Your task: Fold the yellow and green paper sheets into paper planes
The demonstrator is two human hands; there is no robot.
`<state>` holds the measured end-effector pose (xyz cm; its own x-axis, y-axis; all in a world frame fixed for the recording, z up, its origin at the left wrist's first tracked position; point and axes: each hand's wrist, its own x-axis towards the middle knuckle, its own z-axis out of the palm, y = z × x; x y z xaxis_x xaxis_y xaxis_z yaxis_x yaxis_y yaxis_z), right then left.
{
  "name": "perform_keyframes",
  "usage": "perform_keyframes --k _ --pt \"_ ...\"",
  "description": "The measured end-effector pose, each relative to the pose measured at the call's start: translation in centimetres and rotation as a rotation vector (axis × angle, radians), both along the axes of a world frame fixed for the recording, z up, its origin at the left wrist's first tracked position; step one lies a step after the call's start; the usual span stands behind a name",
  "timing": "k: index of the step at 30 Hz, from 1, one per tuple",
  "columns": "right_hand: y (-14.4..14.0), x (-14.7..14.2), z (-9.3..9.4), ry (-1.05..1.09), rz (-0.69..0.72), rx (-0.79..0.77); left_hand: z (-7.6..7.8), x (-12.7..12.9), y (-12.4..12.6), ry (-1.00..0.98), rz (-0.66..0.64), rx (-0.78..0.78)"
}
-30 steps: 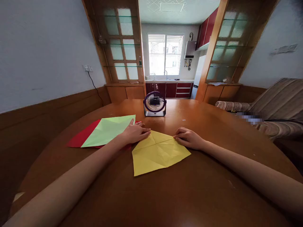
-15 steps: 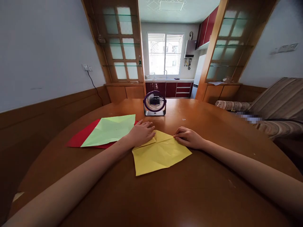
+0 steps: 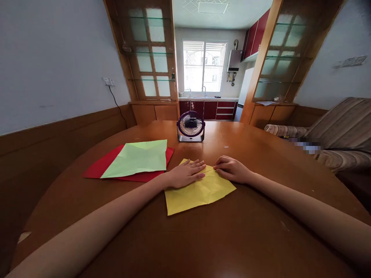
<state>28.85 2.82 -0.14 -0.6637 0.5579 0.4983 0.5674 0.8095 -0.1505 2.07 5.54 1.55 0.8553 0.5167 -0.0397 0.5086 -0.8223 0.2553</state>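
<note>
Red sheet far left on counter, green sheet overlapping it on top. Both lie left of the hands, apart from them. Left hand lies flat, palm down, fingers spread and open on the near-left part of the yellow sheet, pressing rather than pinching. Yellow sheet sits centre counter, directly under both hands, creased, long axis running roughly left-near to right-far. Right hand rests on the sheet's far right edge, fingers curled with tips pinched on the paper fold; grip looks closed on that edge. Fingertips of both hands nearly meet at the sheet's upper middle. Left hand covers more of the sheet. Small fan stands behind, well apart.
</note>
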Motion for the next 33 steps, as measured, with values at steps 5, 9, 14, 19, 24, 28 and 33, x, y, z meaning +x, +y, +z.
perform_keyframes --k 5,9,14,19,24,28,33 --pt "0.0 0.0 -0.1 -0.006 -0.017 0.027 0.9 -1.5 1.5 0.076 0.087 -0.026" --pt "0.1 0.0 -0.2 -0.008 -0.031 0.05 1.5 -2.5 2.4 0.114 0.127 0.006" --pt "0.0 0.1 -0.1 -0.009 -0.052 0.09 1.6 -3.0 2.8 0.124 0.172 0.066" --pt "-0.1 0.1 0.1 0.024 -0.063 0.059 1.2 -2.6 2.4 0.089 0.179 0.253" --pt "-0.2 0.1 0.0 0.158 -0.099 0.031 1.2 -2.3 2.3 0.043 0.189 0.367" --pt "-0.2 0.2 0.1 0.257 -0.113 0.012 1.4 -2.4 2.4 0.007 0.246 0.349" --pt "-0.3 0.0 0.8 0.267 -0.138 0.057 1.8 -2.7 2.4 0.006 0.345 0.283"
